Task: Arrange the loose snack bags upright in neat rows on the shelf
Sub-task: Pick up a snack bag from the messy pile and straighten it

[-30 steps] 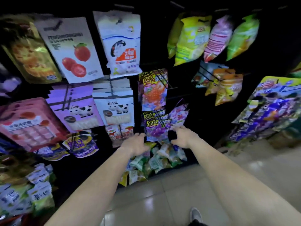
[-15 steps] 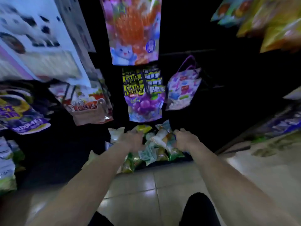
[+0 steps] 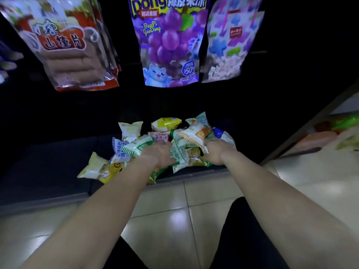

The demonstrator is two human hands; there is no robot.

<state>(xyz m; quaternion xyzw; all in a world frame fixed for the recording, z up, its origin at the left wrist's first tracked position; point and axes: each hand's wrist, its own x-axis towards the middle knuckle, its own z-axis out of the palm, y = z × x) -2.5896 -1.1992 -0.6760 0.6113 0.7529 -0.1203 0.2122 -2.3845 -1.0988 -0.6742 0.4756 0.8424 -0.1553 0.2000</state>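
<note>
My left hand (image 3: 157, 152) grips a green-striped bag (image 3: 138, 146) and my right hand (image 3: 213, 150) pinches an orange-edged bag (image 3: 194, 134), both within the loose pile of snack bags (image 3: 174, 140) on the dark bottom shelf (image 3: 48, 167), under a hanging grape pouch (image 3: 169, 45).

Glossy pale floor tiles (image 3: 165, 200), dim shelving
</note>
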